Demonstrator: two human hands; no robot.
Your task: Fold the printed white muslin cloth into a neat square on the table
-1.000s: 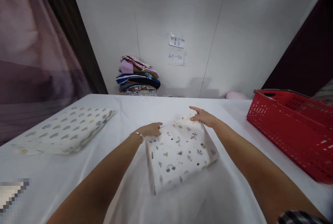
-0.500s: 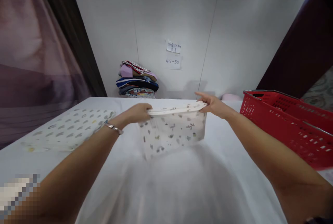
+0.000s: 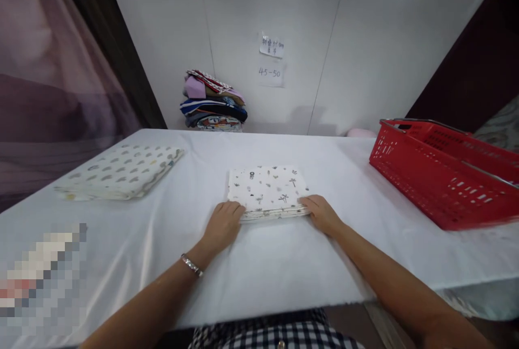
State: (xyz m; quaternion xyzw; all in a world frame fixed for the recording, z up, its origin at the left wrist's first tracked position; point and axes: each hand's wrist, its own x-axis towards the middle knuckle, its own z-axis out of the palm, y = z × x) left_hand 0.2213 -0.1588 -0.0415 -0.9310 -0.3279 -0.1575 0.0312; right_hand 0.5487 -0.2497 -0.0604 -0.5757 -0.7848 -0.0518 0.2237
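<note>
A white cloth (image 3: 265, 187) with small grey-green prints, palm trees among them, lies folded into a flat, layered rectangle at the middle of the table. My left hand (image 3: 224, 223) grips its near left corner, fingertips hidden at the cloth's edge. At the near right corner, my right hand (image 3: 323, 214) has its fingers on top of the layers, with the thumb side out of sight. The folded edges face me between both hands. To the left lies another folded white cloth (image 3: 125, 170) with grey heart-like shapes, apart from my hands.
A red plastic basket (image 3: 430, 176) stands on the right of the white-covered table (image 3: 194, 284). Several folded fabrics (image 3: 213, 103) are piled against the back wall, beside paper notes (image 3: 271, 73). A blurred-out object (image 3: 40, 268) lies at the near left.
The printed cloth was held up above the table, hanging from both hands. Now it lies flat on the table, nearer to me, with both hands lowered along its near edge.
</note>
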